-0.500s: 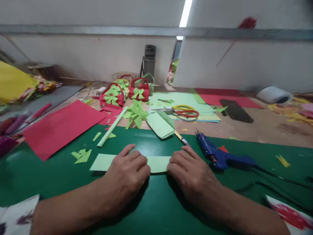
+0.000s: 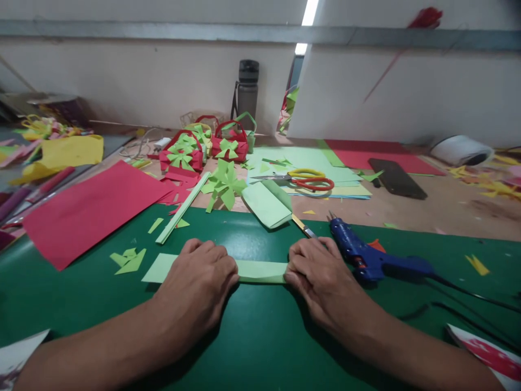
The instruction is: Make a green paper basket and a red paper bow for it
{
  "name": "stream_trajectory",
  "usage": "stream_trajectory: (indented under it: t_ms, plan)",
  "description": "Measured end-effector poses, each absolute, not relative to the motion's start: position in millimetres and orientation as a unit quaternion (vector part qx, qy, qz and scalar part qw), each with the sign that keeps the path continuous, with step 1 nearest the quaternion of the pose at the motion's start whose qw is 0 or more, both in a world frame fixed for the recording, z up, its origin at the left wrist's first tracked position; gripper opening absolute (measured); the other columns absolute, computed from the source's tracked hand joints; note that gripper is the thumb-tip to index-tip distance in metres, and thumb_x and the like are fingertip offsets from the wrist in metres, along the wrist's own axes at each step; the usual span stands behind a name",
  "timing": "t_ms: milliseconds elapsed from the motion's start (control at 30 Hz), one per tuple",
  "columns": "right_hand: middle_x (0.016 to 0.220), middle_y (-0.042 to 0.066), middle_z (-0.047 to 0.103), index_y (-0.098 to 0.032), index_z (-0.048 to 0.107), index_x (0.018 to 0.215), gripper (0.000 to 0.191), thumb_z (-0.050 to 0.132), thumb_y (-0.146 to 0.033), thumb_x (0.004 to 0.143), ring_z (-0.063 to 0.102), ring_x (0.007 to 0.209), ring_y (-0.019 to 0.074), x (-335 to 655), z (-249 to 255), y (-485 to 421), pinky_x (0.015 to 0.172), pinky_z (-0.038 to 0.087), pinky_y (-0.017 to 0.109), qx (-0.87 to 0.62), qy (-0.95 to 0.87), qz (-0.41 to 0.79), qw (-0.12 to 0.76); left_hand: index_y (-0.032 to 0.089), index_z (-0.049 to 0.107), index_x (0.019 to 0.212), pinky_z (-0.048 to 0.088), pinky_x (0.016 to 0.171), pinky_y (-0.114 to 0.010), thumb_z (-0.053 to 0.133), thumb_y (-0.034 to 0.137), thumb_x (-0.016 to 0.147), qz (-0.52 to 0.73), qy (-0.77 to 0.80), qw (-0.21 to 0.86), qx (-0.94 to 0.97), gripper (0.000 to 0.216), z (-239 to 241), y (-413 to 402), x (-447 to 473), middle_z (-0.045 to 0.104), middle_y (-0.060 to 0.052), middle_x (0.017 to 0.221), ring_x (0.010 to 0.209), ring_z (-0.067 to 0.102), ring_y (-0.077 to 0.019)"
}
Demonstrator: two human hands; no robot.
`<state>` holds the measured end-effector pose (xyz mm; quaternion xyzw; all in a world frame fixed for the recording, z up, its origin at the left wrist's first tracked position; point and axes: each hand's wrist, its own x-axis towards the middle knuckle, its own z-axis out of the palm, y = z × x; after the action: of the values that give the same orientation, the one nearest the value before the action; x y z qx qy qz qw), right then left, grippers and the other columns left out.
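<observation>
A pale green paper strip (image 2: 262,270) lies crosswise on the green mat, its near edge turned up in a narrow fold between my hands. My left hand (image 2: 203,279) is closed on the strip left of its middle, and the strip's free end sticks out beyond it. My right hand (image 2: 319,271) pinches the right end, fingers curled, hiding that end. Just past my right hand lies a utility knife (image 2: 303,225). A folded light green paper piece (image 2: 267,206) rests behind the strip. To the left is a narrow folded green strip (image 2: 183,209).
A blue glue gun (image 2: 362,252) with its cord lies right of my right hand. Scissors (image 2: 311,179) rest on green sheets behind. Small red paper baskets (image 2: 230,149), a dark bottle (image 2: 247,92) and a phone (image 2: 396,178) stand or lie farther back. Red paper (image 2: 95,212) is at left.
The strip's near edge has been lifted into a fold between my hands. My left hand's fingers have curled in tighter, and my right hand now pinches the end. The view has tilted slightly down.
</observation>
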<state>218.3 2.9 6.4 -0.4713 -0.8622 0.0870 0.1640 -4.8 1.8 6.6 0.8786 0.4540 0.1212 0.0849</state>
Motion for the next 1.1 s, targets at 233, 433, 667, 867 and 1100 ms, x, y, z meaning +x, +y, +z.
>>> stream_trajectory:
  t_ms: [233,433,667,867,1100]
  plan:
    - [0.078,0.005,0.052,-0.016,0.050,0.064,0.022,0.044,-0.015,0.086,0.045,0.076,0.0191,216,10,3,0.078,0.031,0.040,-0.485,-0.857,0.085,0.149,0.018,0.055,0.070,0.022,0.068,-0.035,0.034,0.024,0.091,0.076,0.473,0.110,0.871,0.031,15,8,-5,0.056,-0.004,0.071,0.068,0.042,-0.0181]
    - [0.078,0.006,0.053,-0.017,0.050,0.065,0.021,0.045,-0.016,0.085,0.045,0.076,0.0198,216,11,3,0.078,0.031,0.041,-0.493,-0.855,0.080,0.137,0.018,0.059,0.069,0.022,0.067,-0.034,0.037,0.023,0.089,0.050,0.481,0.122,0.867,0.030,18,13,-6,0.059,-0.004,0.071,0.066,0.044,-0.0177]
    - [0.078,0.006,0.054,-0.017,0.051,0.065,0.020,0.044,-0.017,0.083,0.047,0.075,0.0202,215,12,3,0.079,0.031,0.042,-0.490,-0.859,0.072,0.133,0.019,0.062,0.069,0.023,0.068,-0.035,0.047,0.024,0.085,0.013,0.491,0.116,0.863,0.022,24,22,-4,0.062,-0.003,0.071,0.068,0.046,-0.0186]
    - [0.074,0.006,0.054,-0.018,0.051,0.062,0.023,0.042,-0.017,0.083,0.048,0.073,0.0194,214,10,4,0.078,0.031,0.040,-0.484,-0.863,0.049,0.133,0.018,0.060,0.068,0.024,0.070,-0.037,0.046,0.024,0.085,0.007,0.484,0.106,0.868,0.023,25,21,-3,0.061,-0.004,0.071,0.069,0.046,-0.0190]
    - [0.074,0.006,0.055,-0.018,0.051,0.062,0.023,0.041,-0.016,0.083,0.050,0.072,0.0194,214,10,5,0.078,0.032,0.041,-0.479,-0.868,0.027,0.126,0.016,0.057,0.067,0.024,0.069,-0.037,0.040,0.020,0.087,-0.005,0.468,0.097,0.878,0.026,26,19,-5,0.059,-0.005,0.069,0.068,0.046,-0.0187]
